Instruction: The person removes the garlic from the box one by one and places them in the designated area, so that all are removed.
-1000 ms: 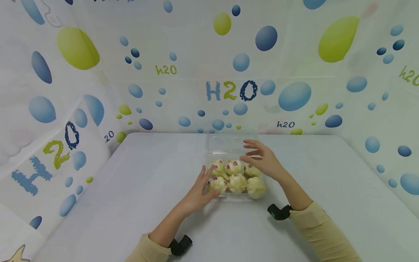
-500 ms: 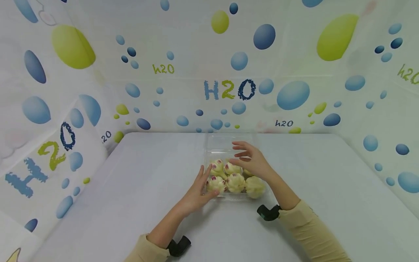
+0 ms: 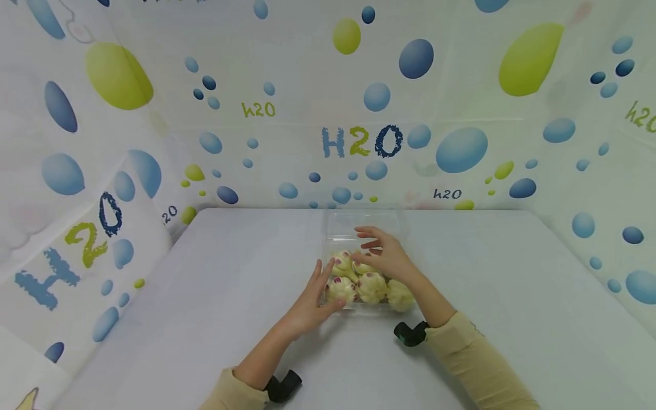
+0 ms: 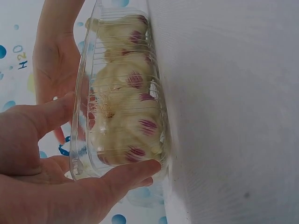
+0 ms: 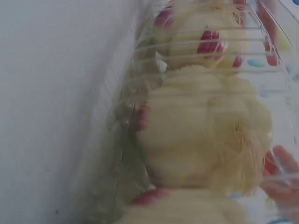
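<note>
A clear plastic clamshell box (image 4: 77,140) holds several garlic bulbs (image 3: 371,287), pale with purple patches. My left hand (image 3: 310,302) rests against its near left corner. In the left wrist view, the thumb touches the upper rim, while straight fingers (image 4: 126,177) lie along the side wall. Above the back row of bulbs, my right hand (image 3: 389,256) reaches in from the right with loosely bent fingers, nothing visibly held. It hides part of the back row. Close up in the right wrist view, a garlic bulb (image 5: 196,126) with dry roots shows through the ribbed wall.
The box's raised lid (image 3: 340,223) stands at the back, near the table's far edge. A white tabletop (image 3: 246,267) surrounds the box. Behind it hangs a patterned sheet (image 3: 287,68) with drops and lettering. Both wrists carry dark camera mounts (image 3: 410,334).
My right hand has moved left across the back row, from above the right bulb toward the middle one. The left hand and the box stay in place.
</note>
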Motion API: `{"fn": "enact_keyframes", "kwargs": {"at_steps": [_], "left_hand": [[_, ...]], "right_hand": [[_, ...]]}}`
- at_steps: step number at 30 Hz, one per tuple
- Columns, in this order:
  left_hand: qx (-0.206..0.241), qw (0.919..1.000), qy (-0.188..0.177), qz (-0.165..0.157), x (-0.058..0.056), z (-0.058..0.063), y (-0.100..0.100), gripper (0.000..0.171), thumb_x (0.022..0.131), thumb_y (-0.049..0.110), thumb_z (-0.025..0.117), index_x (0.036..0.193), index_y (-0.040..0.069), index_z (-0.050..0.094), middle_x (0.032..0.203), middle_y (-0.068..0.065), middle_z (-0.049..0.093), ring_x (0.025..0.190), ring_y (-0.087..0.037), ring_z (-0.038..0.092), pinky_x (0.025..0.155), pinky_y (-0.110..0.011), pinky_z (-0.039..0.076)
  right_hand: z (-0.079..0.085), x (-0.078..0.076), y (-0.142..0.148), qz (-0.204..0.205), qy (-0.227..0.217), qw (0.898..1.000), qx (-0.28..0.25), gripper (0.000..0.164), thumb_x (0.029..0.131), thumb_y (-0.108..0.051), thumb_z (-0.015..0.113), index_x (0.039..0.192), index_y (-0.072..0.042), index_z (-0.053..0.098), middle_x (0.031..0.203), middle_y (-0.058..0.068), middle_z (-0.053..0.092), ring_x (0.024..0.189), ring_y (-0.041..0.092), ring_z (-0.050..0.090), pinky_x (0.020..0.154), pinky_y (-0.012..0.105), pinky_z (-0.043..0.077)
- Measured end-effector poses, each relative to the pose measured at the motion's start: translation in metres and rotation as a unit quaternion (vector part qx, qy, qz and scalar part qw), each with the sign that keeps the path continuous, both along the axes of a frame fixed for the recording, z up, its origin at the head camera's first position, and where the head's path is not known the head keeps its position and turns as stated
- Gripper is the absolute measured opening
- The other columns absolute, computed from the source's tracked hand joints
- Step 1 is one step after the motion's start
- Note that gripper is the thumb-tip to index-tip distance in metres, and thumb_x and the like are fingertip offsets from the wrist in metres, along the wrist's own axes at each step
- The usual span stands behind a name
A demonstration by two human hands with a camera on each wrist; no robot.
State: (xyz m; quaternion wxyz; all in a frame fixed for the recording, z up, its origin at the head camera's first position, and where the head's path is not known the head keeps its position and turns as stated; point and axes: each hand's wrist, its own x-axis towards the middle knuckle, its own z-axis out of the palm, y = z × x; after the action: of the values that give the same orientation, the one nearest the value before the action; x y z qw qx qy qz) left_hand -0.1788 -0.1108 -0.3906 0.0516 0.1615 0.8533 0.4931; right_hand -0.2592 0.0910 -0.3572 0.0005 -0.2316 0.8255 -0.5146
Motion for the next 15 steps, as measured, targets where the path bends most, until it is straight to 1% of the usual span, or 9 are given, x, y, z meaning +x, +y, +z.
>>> {"fn": "enact_keyframes", "kwargs": {"at_steps": [4,9,12,15], "left_hand": [[-0.003,1.0,0.002,-0.002,-0.001,0.001,0.0,0.078,0.088,0.024,0.062,0.148,0.021,0.012,0.151,-0.02,-0.006,0.135,-0.042,0.003,0.101,-0.062,0.013],[-0.008,1.0,-0.002,-0.004,-0.001,0.001,0.0,0.078,0.088,0.025,0.062,0.148,0.022,0.012,0.151,-0.02,-0.006,0.135,-0.042,0.003,0.1,-0.063,0.014],[-0.008,1.0,0.001,-0.004,-0.001,0.001,-0.001,0.078,0.088,0.024,0.062,0.148,0.021,0.012,0.15,-0.02,-0.005,0.134,-0.043,0.004,0.1,-0.063,0.014],[-0.006,1.0,0.001,-0.006,-0.001,0.001,-0.001,0.079,0.088,0.024,0.062,0.148,0.021,0.012,0.15,-0.02,-0.006,0.134,-0.043,0.004,0.1,-0.063,0.015]], "right_hand": [[0.0,-0.002,-0.008,-0.006,0.009,1.0,0.013,0.059,0.078,-0.028,0.073,0.13,-0.015,0.049,0.126,0.013,0.052,0.106,0.032,0.055,0.089,0.045,0.044],[-0.004,-0.004,-0.017,-0.012,0.031,0.999,0.029,0.059,0.078,-0.026,0.074,0.13,-0.014,0.049,0.123,0.012,0.055,0.104,0.029,0.058,0.088,0.047,0.044],[-0.006,-0.006,-0.022,-0.012,0.037,0.999,0.037,0.059,0.077,-0.024,0.075,0.129,-0.013,0.049,0.123,0.015,0.055,0.104,0.031,0.058,0.087,0.048,0.044],[-0.008,-0.007,-0.027,-0.011,0.048,0.997,0.057,0.059,0.077,-0.025,0.075,0.129,-0.011,0.05,0.122,0.017,0.055,0.104,0.033,0.058,0.084,0.046,0.047]]}}
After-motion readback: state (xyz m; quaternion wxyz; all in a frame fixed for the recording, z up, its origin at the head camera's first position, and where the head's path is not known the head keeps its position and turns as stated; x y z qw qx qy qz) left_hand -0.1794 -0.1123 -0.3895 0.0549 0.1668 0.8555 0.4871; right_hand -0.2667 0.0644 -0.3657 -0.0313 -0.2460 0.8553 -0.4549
